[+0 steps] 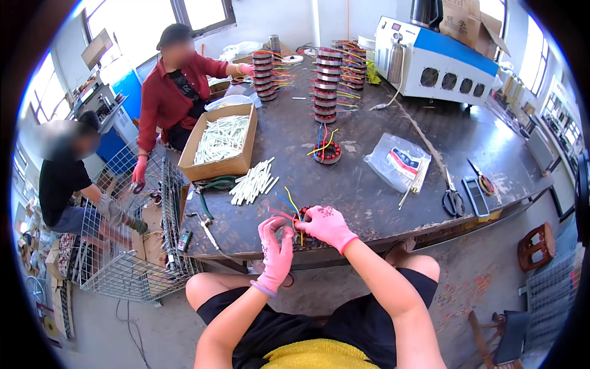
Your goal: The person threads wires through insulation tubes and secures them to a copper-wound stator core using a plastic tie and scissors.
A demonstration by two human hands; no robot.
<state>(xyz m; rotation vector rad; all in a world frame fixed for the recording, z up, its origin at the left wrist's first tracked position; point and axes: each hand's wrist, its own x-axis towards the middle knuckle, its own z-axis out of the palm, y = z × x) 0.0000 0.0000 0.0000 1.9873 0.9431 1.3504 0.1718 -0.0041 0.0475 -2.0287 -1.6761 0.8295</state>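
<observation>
Both gloved hands meet at the near edge of the dark, scuffed worktop (350,192), around a small ring-shaped wound core with dark red coils (305,211), largely hidden by the fingers. The pink-gloved right hand (327,225) is closed over its right side. The pink-gloved left hand (276,243) is half-curled at its left; whether it pinches a wire I cannot tell. The core is round, so no long axis shows; its thin yellow and blue wires (289,198) fan up and left, nearer the left hand.

Straight ahead, well apart, lies a similar loose ring with coloured leads (327,154), before a tall stack of rings (326,86). Left of the hands lies a loose pile of white sticks (254,182); right, black-handled scissors (453,202). A co-worker in a red shirt (165,92) stands beyond the left side.
</observation>
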